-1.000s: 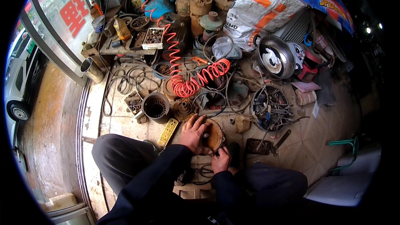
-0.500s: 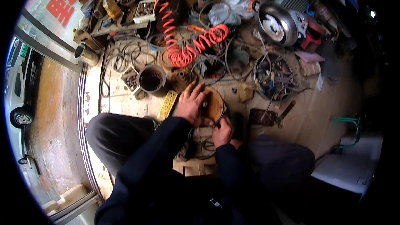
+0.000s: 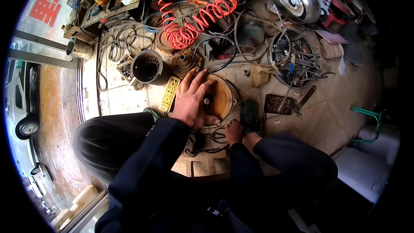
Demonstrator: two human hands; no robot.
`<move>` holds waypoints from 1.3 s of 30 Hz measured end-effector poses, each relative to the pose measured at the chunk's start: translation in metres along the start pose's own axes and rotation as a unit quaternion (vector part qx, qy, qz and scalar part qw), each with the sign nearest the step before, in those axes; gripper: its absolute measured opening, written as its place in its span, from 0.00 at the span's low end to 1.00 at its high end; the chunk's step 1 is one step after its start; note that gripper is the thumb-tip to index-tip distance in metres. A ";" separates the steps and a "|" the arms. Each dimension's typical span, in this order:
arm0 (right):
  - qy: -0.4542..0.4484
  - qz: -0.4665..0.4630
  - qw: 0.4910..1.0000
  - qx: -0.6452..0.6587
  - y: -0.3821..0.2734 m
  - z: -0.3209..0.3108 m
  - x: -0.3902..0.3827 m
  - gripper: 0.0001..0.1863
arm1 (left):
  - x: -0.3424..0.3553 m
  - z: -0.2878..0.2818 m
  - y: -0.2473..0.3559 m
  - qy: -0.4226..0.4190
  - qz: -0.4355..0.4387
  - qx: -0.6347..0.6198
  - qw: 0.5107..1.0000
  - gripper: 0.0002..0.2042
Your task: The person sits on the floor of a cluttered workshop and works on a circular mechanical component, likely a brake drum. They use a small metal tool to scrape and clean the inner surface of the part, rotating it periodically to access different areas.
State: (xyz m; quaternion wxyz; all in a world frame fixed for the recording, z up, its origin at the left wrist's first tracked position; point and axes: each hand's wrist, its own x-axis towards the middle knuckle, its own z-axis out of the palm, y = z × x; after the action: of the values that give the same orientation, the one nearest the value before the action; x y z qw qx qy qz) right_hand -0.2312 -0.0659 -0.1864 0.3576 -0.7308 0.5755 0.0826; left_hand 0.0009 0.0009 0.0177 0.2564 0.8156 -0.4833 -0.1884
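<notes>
A round, rust-brown metal end cover (image 3: 222,99) with a dark hole and a small pale end at its middle lies before me. Across its left side spreads my left hand (image 3: 192,101), fingers toward the far rim and thumb at the near rim, gripping it. Just off the cover's near right side, my right hand (image 3: 234,132) is closed with fingers curled; whatever it may hold is hidden. Dark cable loops (image 3: 217,136) lie between the cover and my lap. A yellow power strip (image 3: 170,94) sits left of my left hand.
Beyond stand a hollow motor housing (image 3: 149,67), a rusty stepped part (image 3: 184,61) and a coiled red air hose (image 3: 181,36). Rightward are a basin of tools (image 3: 293,58), a dark tray (image 3: 279,104) and a hammer-like tool (image 3: 305,99). My shoe (image 3: 249,114) is beside the cover.
My right hand has drawn back from the cover's near right rim, toward me and to the right. My left hand stays on the cover. The whole view has shifted slightly.
</notes>
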 end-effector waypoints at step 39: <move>-0.037 -0.032 0.825 0.563 -0.100 -0.168 -0.076 0.04 | -0.008 -0.003 -0.004 0.022 0.050 -0.005 0.999 0.51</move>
State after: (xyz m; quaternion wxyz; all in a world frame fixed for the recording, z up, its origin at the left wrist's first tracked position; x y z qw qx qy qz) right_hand -0.2151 -0.1019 0.0194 0.7305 -0.4171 0.4846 -0.2401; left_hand 0.0013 0.0100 0.0179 0.2802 0.7932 -0.5165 -0.1599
